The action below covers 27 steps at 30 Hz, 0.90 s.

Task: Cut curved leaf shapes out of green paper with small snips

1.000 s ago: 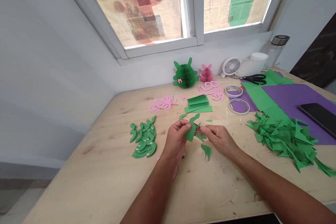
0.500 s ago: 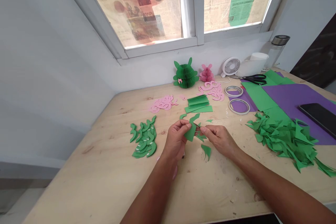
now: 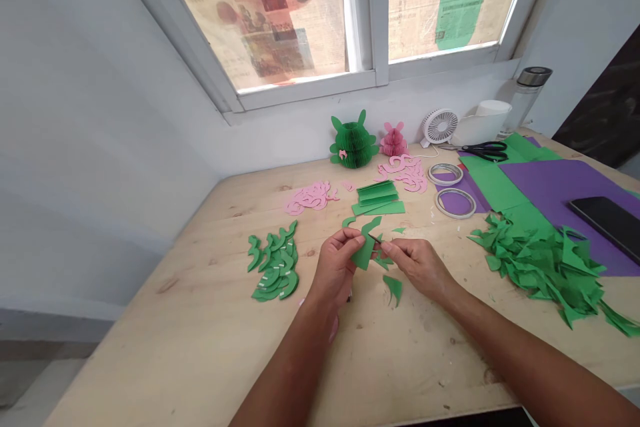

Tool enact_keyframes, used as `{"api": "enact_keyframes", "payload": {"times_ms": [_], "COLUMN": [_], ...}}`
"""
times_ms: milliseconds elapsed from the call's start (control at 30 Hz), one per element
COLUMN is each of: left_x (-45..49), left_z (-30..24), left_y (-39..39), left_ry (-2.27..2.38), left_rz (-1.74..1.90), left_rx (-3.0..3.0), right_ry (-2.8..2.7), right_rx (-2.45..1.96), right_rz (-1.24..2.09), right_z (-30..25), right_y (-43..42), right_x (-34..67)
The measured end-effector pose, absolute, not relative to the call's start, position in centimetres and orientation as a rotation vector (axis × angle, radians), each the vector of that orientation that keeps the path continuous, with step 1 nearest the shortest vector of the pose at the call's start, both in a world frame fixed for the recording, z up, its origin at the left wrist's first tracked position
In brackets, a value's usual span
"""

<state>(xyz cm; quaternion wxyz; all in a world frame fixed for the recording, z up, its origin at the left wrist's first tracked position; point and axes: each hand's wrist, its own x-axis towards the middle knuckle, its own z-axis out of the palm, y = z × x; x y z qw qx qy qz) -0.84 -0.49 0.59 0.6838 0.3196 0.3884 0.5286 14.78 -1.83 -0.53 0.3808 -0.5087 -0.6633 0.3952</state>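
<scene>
Left-hand fingers (image 3: 349, 237) pinch a curved green paper cutout (image 3: 364, 251) from the side. Right-hand fingers (image 3: 395, 250) are closed on a thin dark-tipped thing (image 3: 374, 238) at its edge, too small to identify. A close, steady pinch suits paper this thin. Just below the cutout, a green scrap (image 3: 393, 288) lies on the wooden surface (image 3: 165, 327). Left of the cutout are curved green pieces (image 3: 273, 263); right of it, a heap of green offcuts (image 3: 535, 267). Far beyond it stand a clear bottle (image 3: 523, 110) with a metal cap, contents unclear, and a white container (image 3: 480, 128), contents hidden.
</scene>
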Motion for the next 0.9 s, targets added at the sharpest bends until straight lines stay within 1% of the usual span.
{"api": "enact_keyframes", "payload": {"times_ms": [333, 500, 633, 767, 900], "left_x": [-0.91, -0.86, -0.85, -0.74, -0.59], "left_z": [0.51, 0.65, 0.73, 0.84, 0.98], "left_y": [-0.42, -0.46, -0.64, -0.85, -1.02], "left_ry": [0.876, 0.862, 0.849, 0.856, 0.869], "left_rz": [1.203, 1.186, 1.151, 1.08, 1.02], "left_rx": [0.711, 0.699, 0.77, 0.857, 0.899], "right_ry": [-1.664, -1.412, -1.178, -1.075, -1.058], "right_rx": [-1.299, -1.292, -1.255, -1.165, -1.181], "right_rz": [0.988, 1.016, 1.131, 1.202, 1.186], "right_z": [-0.17, 0.19, 0.26, -0.17, -0.43], "right_y": [-1.89, -1.9, -1.8, -1.54, -1.39], "right_x": [14.82, 14.81, 14.8, 14.76, 14.74]}}
